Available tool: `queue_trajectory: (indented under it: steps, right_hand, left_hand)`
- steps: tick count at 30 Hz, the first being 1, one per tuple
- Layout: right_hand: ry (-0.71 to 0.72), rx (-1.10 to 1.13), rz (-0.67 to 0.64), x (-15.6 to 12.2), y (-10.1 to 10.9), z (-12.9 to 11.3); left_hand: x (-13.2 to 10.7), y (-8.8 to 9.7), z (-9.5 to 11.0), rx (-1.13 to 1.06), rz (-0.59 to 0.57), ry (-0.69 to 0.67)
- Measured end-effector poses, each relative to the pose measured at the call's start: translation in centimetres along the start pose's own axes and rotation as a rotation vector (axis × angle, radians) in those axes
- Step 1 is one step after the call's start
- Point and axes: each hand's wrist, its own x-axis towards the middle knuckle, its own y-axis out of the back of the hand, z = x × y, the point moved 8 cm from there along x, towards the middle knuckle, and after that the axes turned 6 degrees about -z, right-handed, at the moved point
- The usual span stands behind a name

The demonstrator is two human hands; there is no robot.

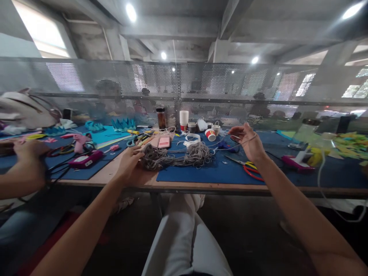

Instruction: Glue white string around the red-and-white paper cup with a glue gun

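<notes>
A tangled heap of grey-brown twine (175,156) lies on the blue mat (207,172) at the table's middle. My left hand (130,159) rests on the left end of the heap, fingers curled into the strands. My right hand (249,142) is raised a little above the mat to the right, fingers pinched on a single strand of twine that runs back toward the heap. Red-and-yellow scissors (249,168) lie on the mat just below my right wrist.
Another person's hand (27,151) works at the far left near a pink glue gun (85,159). Paper cups (184,119), a dark jar (161,118), a phone (164,142) and blue paper crowns (123,124) stand further back. A perforated metal screen (218,90) closes off the table's far side.
</notes>
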Motion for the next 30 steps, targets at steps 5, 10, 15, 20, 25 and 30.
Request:
queue_trajectory:
  steps: [5,10,15,20,25,30]
  right_hand:
    - [0.015,0.034,-0.027,-0.7,-1.4,-0.6]
    - [0.034,0.078,-0.095,-1.5,-3.7,-1.2]
    - [0.065,0.080,-0.208,-2.6,-7.3,-3.2]
    - [0.125,0.093,-0.218,-4.2,-7.4,-6.3]
    - [0.205,0.116,-0.113,-5.3,-3.7,-8.0]
    - [0.191,0.150,-0.158,-6.3,-3.7,-7.0]
  left_hand:
    - [-0.4,0.4,3.0,0.351,0.044,-0.266]
    - [-3.2,-6.2,5.5,0.519,-0.271,-0.551]
    - [-9.8,-17.0,6.1,0.388,-0.711,-0.698]
    - [-12.5,-22.7,5.1,0.463,-0.763,-0.789]
    - [-11.6,-21.7,4.4,0.465,-0.636,-0.675]
    - [-11.4,-22.0,2.6,0.122,-0.772,-0.173]
